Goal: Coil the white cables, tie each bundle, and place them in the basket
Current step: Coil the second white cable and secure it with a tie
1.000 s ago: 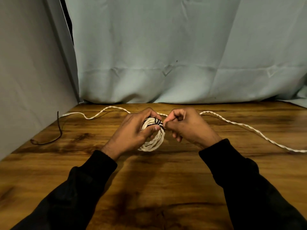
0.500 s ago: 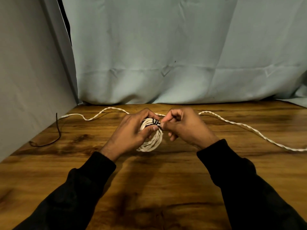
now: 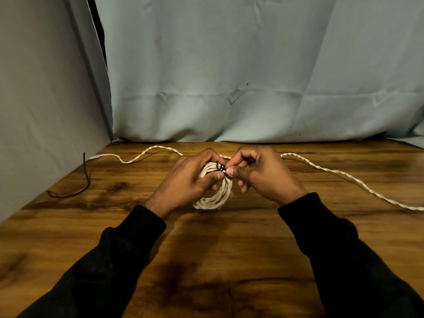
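A coiled white cable bundle stands on edge at the table's middle. My left hand grips its left side, thumb pressed on the front of the coil. A thin black tie is wound several times around the top of the bundle. My right hand pinches the tie's end between thumb and fingers, right next to the wraps. A second white twisted cable lies loose across the table behind my hands, from far left to the right edge. No basket is in view.
The wooden table ends at a pale cloth backdrop behind and a grey cloth wall on the left. A loose black tie lies near the left edge, one end sticking up.
Both hands and the bundle stay in almost the same place. My right fingers have shifted slightly at the black tie; the wraps look the same.
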